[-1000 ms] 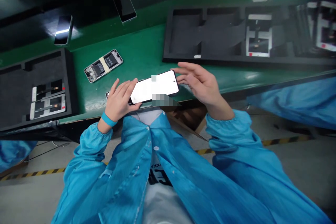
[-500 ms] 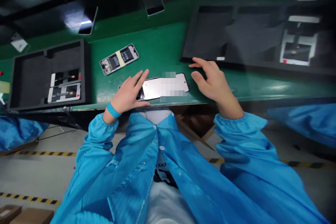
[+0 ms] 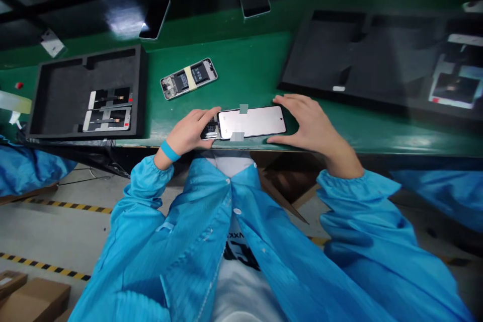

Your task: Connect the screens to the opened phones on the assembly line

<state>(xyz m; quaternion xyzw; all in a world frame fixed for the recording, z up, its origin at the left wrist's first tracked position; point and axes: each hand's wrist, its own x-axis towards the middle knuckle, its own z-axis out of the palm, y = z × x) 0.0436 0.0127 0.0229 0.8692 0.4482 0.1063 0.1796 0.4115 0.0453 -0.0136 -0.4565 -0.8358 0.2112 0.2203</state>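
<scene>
A smartphone with a pale, glossy screen (image 3: pixel 251 122) lies flat near the front edge of the green workbench (image 3: pixel 241 55), with small pixelated patches over its edges. A dark phone part (image 3: pixel 209 132) shows beneath its left end. My left hand (image 3: pixel 187 133) grips that left end, fingers curled over the edge. Cupped around the right end, my right hand (image 3: pixel 304 121) holds nothing, with its fingertips and thumb at or very near the phone's edges. Farther back lies an opened phone (image 3: pixel 188 78) with exposed batteries and a beige tape strip.
A black foam tray (image 3: pixel 41 95) on the left holds two display modules (image 3: pixel 107 118). A larger black foam tray (image 3: pixel 358 55) with another module lies to the right. Several dark phones rest on the bench's far side. My blue sleeves and the floor show below the bench edge.
My right hand has come down from above the bench to around the phone's right end. My left hand has closed on the left end. The whole view has shifted and levelled.
</scene>
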